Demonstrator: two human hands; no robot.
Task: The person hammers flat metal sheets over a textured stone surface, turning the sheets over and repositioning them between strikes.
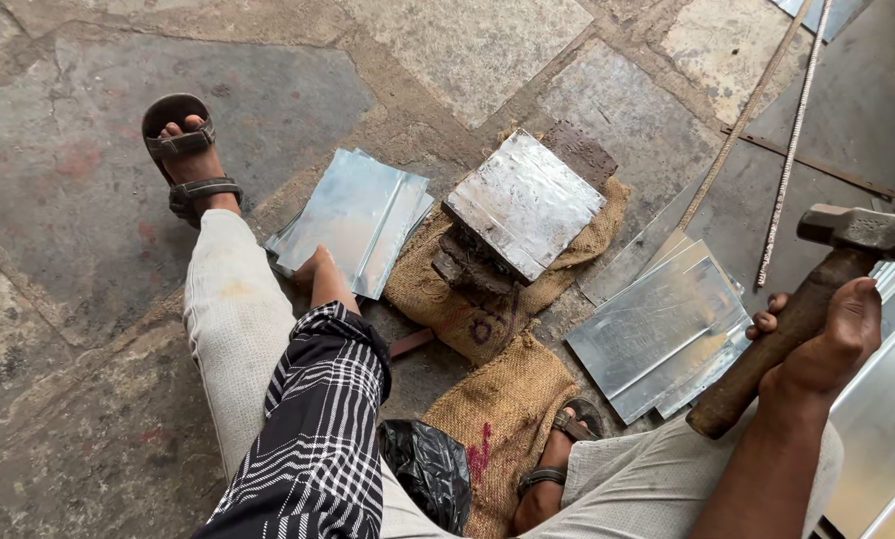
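Hammer (817,299) sits at the right of the scene, its wooden handle gripped in my right hand (817,344), fingers wrapped tight around the shaft below the steel head, which is raised toward the right edge. The hammer hangs above the near-right stack of metal sheets (657,339), not touching it as far as I can see.

My left hand (319,271) is down at the left stack of metal sheets (352,215), resting on their near edge; from this angle most of it is hidden behind the checked sleeve (317,429), so I cannot tell whether its fingers are spread or curled on a sheet.

Between the two stacks, in the middle of the scene, a square metal-covered block (522,200) rests tilted on a dark iron base, with burlap sacking (497,399) bunched under it and trailing toward me. A black plastic bag (427,474) lies near, by my knee. My sandalled feet show far left (188,150) and near centre (557,459).

All of this lies on a rough stone floor (88,299) of large worn slabs with wide joints. Two thin rods (782,150) lie slanting at the far right, and more sheet metal (887,419) runs along the right edge.
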